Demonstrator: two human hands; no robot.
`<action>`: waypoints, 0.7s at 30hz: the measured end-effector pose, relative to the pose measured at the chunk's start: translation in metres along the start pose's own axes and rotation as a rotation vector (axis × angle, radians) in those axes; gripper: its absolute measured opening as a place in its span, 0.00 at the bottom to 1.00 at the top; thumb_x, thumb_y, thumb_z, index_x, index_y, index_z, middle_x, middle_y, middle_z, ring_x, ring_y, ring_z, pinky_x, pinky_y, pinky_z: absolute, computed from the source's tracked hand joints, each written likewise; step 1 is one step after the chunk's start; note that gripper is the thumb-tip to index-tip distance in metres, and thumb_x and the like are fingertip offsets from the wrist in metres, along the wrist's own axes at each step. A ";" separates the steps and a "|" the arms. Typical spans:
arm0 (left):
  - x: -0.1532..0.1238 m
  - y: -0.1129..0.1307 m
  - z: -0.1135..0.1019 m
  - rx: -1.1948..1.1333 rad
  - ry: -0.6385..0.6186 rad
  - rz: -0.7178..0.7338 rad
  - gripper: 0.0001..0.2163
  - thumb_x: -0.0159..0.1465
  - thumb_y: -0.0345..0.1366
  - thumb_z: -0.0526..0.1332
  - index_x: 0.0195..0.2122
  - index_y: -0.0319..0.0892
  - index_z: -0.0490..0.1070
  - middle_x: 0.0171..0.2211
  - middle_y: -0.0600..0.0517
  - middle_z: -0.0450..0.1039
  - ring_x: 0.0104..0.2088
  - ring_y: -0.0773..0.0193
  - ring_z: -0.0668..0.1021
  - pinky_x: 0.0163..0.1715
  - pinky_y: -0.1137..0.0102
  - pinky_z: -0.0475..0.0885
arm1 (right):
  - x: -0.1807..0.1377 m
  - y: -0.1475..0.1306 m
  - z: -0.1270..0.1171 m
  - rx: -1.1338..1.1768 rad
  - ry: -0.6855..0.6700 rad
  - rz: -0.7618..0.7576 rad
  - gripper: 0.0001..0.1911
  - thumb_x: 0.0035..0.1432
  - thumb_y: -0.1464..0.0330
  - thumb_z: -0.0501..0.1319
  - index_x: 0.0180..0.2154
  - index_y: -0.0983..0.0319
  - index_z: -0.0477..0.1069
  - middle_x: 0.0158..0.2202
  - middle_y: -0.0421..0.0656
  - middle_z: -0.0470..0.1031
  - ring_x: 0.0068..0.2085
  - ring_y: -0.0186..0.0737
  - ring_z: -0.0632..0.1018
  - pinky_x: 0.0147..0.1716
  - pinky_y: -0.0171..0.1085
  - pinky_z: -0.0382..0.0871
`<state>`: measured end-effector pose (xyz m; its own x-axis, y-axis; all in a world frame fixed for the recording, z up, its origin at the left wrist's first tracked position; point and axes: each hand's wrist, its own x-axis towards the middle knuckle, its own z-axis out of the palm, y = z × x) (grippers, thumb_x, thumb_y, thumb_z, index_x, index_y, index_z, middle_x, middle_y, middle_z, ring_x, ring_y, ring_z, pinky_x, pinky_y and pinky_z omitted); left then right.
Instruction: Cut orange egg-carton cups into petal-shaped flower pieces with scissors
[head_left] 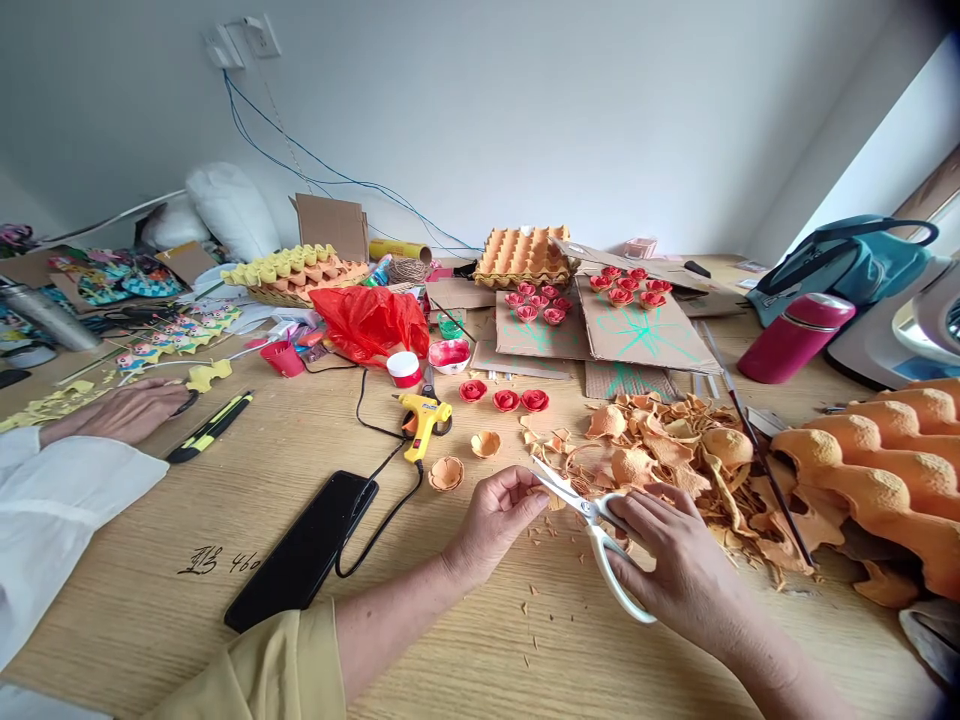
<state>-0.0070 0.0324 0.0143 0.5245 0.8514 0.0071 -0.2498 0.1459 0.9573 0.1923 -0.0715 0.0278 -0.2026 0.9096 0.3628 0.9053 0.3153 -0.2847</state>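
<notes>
My right hand (679,565) is closed round the handles of white scissors (628,590). Their blades point left and lie partly apart near my left fingertips. A pinch of my left hand (491,525) holds a small orange piece of egg carton (541,492), mostly hidden by the fingers and blades. Small trimmings (534,600) are scattered on the table beneath. Beyond my left hand sit two scalloped orange carton cups, one nearer (446,474) and one farther (486,444). Three red paper-pulp roses (506,401) stand in a row behind them.
A yellow glue gun (426,425) and black phone (300,550) lie left, a cord between them. Orange scraps (660,450) and an egg tray (885,450) are right. Cardboard with red roses (637,320) lies behind. At far left, a co-worker's hand (131,410) rests near a utility knife (210,427).
</notes>
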 end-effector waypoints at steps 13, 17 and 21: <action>0.004 -0.002 -0.004 -0.010 0.034 -0.067 0.14 0.54 0.44 0.72 0.33 0.40 0.75 0.27 0.54 0.72 0.27 0.71 0.67 0.24 0.75 0.57 | 0.001 -0.001 -0.001 -0.136 0.014 0.056 0.08 0.63 0.61 0.62 0.42 0.57 0.71 0.38 0.43 0.78 0.40 0.46 0.76 0.51 0.50 0.58; 0.002 0.001 -0.002 0.012 0.027 -0.031 0.13 0.54 0.43 0.72 0.32 0.40 0.75 0.29 0.53 0.73 0.29 0.68 0.71 0.28 0.73 0.62 | 0.003 -0.005 -0.002 -0.156 0.025 0.045 0.08 0.62 0.61 0.62 0.42 0.56 0.71 0.39 0.43 0.78 0.40 0.47 0.75 0.51 0.50 0.57; 0.001 0.001 -0.001 0.002 0.009 -0.029 0.13 0.53 0.43 0.73 0.32 0.40 0.76 0.30 0.52 0.76 0.31 0.68 0.73 0.33 0.72 0.66 | 0.003 -0.007 -0.001 -0.133 0.010 0.055 0.08 0.61 0.62 0.63 0.42 0.56 0.70 0.39 0.42 0.78 0.41 0.47 0.75 0.53 0.51 0.55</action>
<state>-0.0076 0.0343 0.0145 0.5240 0.8514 -0.0233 -0.2332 0.1698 0.9575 0.1861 -0.0716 0.0318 -0.1486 0.9215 0.3589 0.9564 0.2262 -0.1847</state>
